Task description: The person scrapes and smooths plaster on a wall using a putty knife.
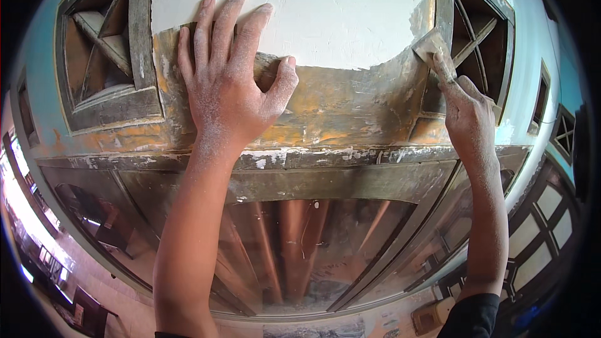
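Note:
My left hand [235, 72], dusted with white powder, is pressed on the upper panel [338, 12], its fingers spread over the white surface and the weathered brown-orange band [338, 106] below it. My right hand [463, 103] grips a scraper [432, 47], whose flat blade is at the ragged right edge of the white area, beside the grey wooden trim. Wooden openings with crossed bars [103, 56] flank the panel on both sides.
A chipped ledge [294, 158] crosses below, above a glass-fronted arched section [294, 256] with curtain-like folds behind. Light blue wall [44, 100] surrounds the frames. A dark lattice door [538, 231] is at right; a bright opening and furniture appear at far left.

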Demonstrator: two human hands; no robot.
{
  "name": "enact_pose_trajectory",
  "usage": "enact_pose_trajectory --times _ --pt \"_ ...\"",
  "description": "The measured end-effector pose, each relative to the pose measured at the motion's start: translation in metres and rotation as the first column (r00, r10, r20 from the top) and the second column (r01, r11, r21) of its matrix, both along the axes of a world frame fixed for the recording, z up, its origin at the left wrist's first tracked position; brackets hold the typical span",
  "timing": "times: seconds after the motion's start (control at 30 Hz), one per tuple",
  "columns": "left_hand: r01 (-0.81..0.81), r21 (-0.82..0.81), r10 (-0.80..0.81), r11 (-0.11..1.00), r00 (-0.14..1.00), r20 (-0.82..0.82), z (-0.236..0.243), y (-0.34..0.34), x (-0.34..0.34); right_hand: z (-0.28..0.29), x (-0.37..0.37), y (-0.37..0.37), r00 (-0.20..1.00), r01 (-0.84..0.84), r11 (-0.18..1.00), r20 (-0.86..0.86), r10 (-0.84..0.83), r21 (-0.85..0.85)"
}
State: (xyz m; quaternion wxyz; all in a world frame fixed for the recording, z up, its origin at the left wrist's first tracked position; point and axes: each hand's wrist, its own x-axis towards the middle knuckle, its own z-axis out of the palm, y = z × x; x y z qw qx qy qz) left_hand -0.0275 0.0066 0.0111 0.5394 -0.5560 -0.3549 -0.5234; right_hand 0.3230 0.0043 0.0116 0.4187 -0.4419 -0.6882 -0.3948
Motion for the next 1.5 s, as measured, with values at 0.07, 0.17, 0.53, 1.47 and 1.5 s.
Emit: enact_pose_trajectory --times 0.07,0.17,0.53,1.47,1.5 --pt "-0.010 -0.004 0.010 1.000 1.000 0.012 0.000 0.000 0.002 -0.001 -0.001 0.002 1.000 0.008 1.000 0.000 -0.008 0.005" --pt "-0.006 -0.002 0.006 1.000 1.000 0.009 0.000 0.000 0.001 0.001 -0.009 0.001 1.000 -0.008 1.000 -0.008 0.008 0.020" --pt "0.001 0.001 -0.001 1.000 1.000 0.015 -0.001 0.001 0.001 -0.008 -0.010 0.002 1.000 0.008 1.000 -0.006 -0.008 -0.002" --pt "0.044 0.090 -0.044 0.995 0.999 0.000 0.000 0.008 -0.001 -0.047 -0.056 -0.004 0.992 -0.012 0.997 -0.122 0.002 -0.078" --pt "0.047 0.086 -0.048 0.995 0.999 0.002 0.000 0.006 0.000 -0.048 -0.059 -0.005 0.990 -0.029 0.998 -0.138 0.020 -0.061"
